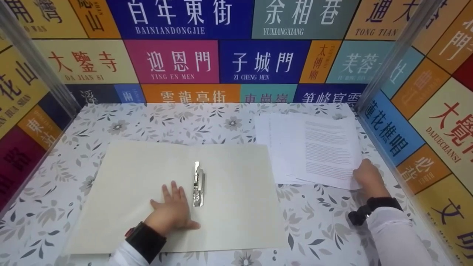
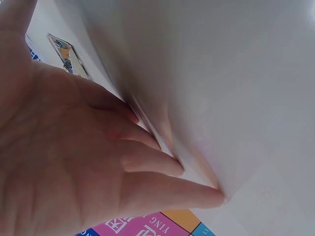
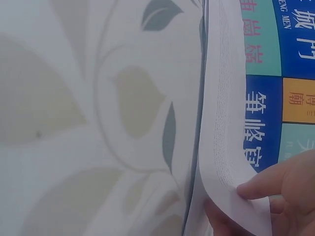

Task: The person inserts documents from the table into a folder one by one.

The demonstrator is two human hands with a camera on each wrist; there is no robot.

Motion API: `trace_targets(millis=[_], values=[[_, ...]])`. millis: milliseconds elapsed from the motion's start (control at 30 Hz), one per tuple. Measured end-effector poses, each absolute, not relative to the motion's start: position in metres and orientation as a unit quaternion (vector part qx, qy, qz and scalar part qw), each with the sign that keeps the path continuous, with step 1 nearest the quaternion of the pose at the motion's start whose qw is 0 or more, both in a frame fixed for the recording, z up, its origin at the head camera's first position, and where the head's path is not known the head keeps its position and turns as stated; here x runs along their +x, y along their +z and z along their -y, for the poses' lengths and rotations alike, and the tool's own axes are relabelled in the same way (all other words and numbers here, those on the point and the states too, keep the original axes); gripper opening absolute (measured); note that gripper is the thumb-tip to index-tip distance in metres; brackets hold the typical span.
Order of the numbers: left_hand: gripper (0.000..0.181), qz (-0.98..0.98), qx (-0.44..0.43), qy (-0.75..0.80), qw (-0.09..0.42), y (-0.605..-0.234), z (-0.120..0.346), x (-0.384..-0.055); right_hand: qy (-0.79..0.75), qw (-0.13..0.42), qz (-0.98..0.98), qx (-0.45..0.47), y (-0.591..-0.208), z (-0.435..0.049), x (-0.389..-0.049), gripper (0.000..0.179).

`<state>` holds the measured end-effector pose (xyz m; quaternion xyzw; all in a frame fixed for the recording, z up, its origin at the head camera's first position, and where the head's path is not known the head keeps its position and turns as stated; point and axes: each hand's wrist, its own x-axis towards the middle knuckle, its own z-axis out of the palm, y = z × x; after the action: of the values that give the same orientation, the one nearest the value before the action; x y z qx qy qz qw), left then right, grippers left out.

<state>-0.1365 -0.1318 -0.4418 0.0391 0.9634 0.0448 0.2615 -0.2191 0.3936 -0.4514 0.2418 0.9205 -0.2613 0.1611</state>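
A cream folder (image 1: pixel 240 225) lies spread open on the table, with a metal clip (image 1: pixel 198 184) along its middle. My left hand (image 1: pixel 170 212) rests on the folder's left half, fingers spread, its thumb reaching below the clip. In the left wrist view, the left hand's (image 2: pixel 88 147) straight fingertips meet the pale folder surface. Printed paper sheets (image 1: pixel 329 151) lie to the right, behind the folder's edge. The right hand (image 1: pixel 371 179) pinches the top sheet's near right corner. Thumb and fingers bend the paper (image 3: pixel 221 147) upward in the right wrist view.
The table (image 1: pixel 325 229) wears a white cover with a leaf and flower print. Colourful sign-patterned panels (image 1: pixel 172 61) stand at the back and both sides, with clear upright corner strips (image 1: pixel 391 55) between them. The right panel is close beside my right hand.
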Motion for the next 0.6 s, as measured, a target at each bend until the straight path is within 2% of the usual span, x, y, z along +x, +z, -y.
trace_targets(millis=[600], values=[[0.128, -0.962, 0.032, 0.041, 0.269, -0.445, 0.132, -0.139, -0.346, 0.096, -0.909, 0.210, -0.421, -0.393, -0.211, 0.060]])
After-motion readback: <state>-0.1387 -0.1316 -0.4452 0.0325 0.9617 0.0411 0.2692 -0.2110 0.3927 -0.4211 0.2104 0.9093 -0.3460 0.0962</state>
